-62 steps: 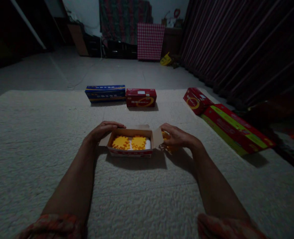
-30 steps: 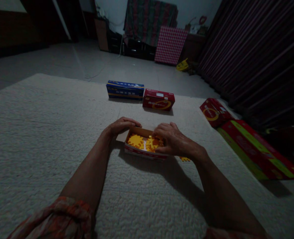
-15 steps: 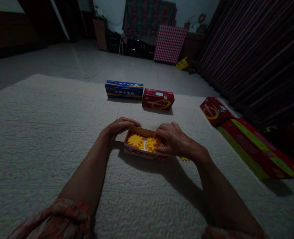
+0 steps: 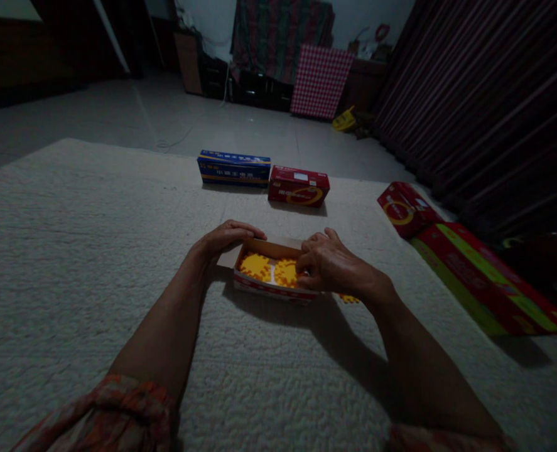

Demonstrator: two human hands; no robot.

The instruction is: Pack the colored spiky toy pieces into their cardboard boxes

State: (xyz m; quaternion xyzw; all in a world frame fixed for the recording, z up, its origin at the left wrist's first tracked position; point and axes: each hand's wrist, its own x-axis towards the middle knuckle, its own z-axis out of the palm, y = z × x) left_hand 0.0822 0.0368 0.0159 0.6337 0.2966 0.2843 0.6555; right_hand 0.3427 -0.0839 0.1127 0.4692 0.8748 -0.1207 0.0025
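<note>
A small open cardboard box point(image 4: 278, 292), red and white outside and brown inside, stands on the quilted mat. Side by side in it lie yellow gear-shaped pieces point(image 4: 255, 266), flat with toothed edges. My left hand point(image 4: 231, 236) grips the box's back left corner, its fingers along the rear rim. Over the right end my right hand point(image 4: 328, 260) is closed, fingers curled down at the edge of the right-hand pieces; the fingertips' hold is hidden. Another yellow toothed piece point(image 4: 350, 298) shows on the mat, partly behind my right wrist.
A blue box point(image 4: 234, 171) and a red box point(image 4: 298, 188) stand beyond my hands. At the right are another red box point(image 4: 405, 210) and a long red and yellow-green carton point(image 4: 485, 282). The pale mat point(image 4: 94, 251) lies on a tiled floor beside a dark curtain point(image 4: 471, 94).
My right hand has shifted slightly right, uncovering a little more of the right-hand yellow pieces. My left hand and the box stay in place.
</note>
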